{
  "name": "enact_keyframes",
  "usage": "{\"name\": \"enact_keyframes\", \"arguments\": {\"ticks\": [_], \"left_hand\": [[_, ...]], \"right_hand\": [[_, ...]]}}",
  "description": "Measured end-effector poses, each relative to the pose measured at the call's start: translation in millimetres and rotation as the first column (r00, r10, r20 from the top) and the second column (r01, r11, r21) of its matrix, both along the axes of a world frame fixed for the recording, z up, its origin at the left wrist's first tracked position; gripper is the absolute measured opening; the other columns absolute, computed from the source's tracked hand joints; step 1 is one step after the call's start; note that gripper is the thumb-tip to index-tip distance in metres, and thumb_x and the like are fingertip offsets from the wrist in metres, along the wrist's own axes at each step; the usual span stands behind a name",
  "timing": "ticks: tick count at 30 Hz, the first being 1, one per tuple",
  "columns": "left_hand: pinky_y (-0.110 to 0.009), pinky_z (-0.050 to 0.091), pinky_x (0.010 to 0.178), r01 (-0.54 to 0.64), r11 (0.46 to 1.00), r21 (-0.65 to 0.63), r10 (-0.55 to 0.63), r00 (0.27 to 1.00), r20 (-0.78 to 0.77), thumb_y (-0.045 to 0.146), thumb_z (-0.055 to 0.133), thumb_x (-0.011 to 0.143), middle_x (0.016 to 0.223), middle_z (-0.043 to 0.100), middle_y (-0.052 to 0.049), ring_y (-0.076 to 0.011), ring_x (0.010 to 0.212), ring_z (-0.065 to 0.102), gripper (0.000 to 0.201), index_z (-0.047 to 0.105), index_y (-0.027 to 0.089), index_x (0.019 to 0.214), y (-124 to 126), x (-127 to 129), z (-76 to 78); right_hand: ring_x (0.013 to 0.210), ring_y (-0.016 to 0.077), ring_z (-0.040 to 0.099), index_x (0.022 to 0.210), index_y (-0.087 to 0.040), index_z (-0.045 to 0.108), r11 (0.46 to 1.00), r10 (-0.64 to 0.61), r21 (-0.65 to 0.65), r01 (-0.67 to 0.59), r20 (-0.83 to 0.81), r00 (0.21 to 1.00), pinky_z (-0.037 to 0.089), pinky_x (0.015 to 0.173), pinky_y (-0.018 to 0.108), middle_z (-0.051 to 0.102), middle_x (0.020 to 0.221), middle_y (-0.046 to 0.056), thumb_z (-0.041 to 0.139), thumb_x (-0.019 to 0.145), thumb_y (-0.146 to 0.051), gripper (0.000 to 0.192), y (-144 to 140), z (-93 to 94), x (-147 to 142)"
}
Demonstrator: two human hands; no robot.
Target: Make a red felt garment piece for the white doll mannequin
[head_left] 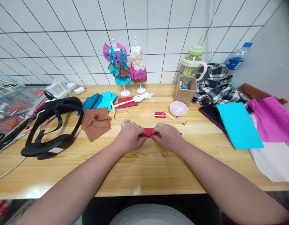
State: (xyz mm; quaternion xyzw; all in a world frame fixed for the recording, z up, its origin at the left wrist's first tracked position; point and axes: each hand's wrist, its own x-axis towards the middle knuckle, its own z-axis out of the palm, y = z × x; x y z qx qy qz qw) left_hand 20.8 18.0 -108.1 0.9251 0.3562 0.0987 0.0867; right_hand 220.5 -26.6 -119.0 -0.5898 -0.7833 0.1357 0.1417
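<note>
Pinching a small red paper piece (148,132) between them, the left hand (129,136) and right hand (166,136) meet on the counter (144,168), apparently folding it.

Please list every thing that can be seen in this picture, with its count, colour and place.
small red folded paper piece: 1, red, table centre, pinched between both hands
wooden table: 1, light brown, across the view
brown folded paper pieces: a pile, brown, left of centre
black head strap device: 1, black, table left
white ring: 1, white, behind the hands
white glue gun: 1, white, on a red sheet
mini mannequins in paper dresses: 2, pink, teal, brown and white, by the wall
small pink bowl: 1, pink, right of centre
cardboard box: 1, brown, behind the bowl
cyan paper sheet: 1, cyan, table right
left hand: 1, on the red piece
right hand: 1, on the red piece
</note>
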Motion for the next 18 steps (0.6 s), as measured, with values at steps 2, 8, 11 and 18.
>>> {"name": "enact_keyframes", "arguments": {"ticks": [2, 8, 11, 18], "left_hand": [[-0.05, 0.025, 0.097, -0.017, 0.999, -0.045, 0.019, 0.999, 0.028, 0.034, 0.061, 0.081, 0.077, 0.07, 0.0, -0.0208, 0.082, 0.06, 0.011, 0.068, 0.025, 0.081, 1.9, -1.2, -3.0], [-0.041, 0.031, 0.086, -0.061, 0.988, -0.142, 0.072, 0.995, 0.067, 0.036, 0.062, 0.081, 0.08, 0.07, 0.0, -0.0189, 0.081, 0.06, 0.014, 0.067, 0.023, 0.077, 7.5, -3.2, -8.8], [-0.041, 0.03, 0.085, -0.063, 0.988, -0.141, 0.072, 0.996, 0.059, 0.036, 0.061, 0.081, 0.078, 0.069, 0.0, -0.0191, 0.081, 0.06, 0.016, 0.067, 0.023, 0.077, 8.3, -2.5, -8.5], [-0.041, 0.029, 0.084, -0.083, 0.984, -0.159, 0.09, 0.995, 0.038, 0.037, 0.058, 0.083, 0.08, 0.068, 0.0, -0.0196, 0.081, 0.059, 0.018, 0.069, 0.023, 0.08, 9.2, -0.5, -8.4]], "right_hand": [[0.084, 0.0165, 0.061, 0.084, -0.024, 0.071, 1.0, 0.005, -0.011, -0.005, -0.019, 1.0, 0.039, 0.069, 0.027, 0.067, 0.087, 0.002, 0.063, 0.085, -0.025, 0.008, 1.2, -0.7, 1.4], [0.075, 0.0134, 0.059, 0.085, -0.023, 0.072, 0.996, -0.03, -0.085, 0.018, -0.145, 0.989, 0.039, 0.067, 0.025, 0.067, 0.085, 0.001, 0.066, 0.082, -0.027, 0.008, 2.9, 0.8, 5.4], [0.073, 0.0131, 0.058, 0.084, -0.022, 0.072, 0.994, -0.058, -0.106, 0.042, -0.155, 0.986, 0.038, 0.065, 0.025, 0.068, 0.082, 0.001, 0.065, 0.082, -0.027, 0.009, 3.9, 1.6, 7.0], [0.07, 0.0133, 0.057, 0.084, -0.022, 0.072, 0.984, -0.089, -0.164, 0.068, -0.122, 0.989, 0.035, 0.061, 0.025, 0.07, 0.08, 0.0, 0.059, 0.085, -0.029, 0.014, 9.3, -0.4, 10.1]]}}
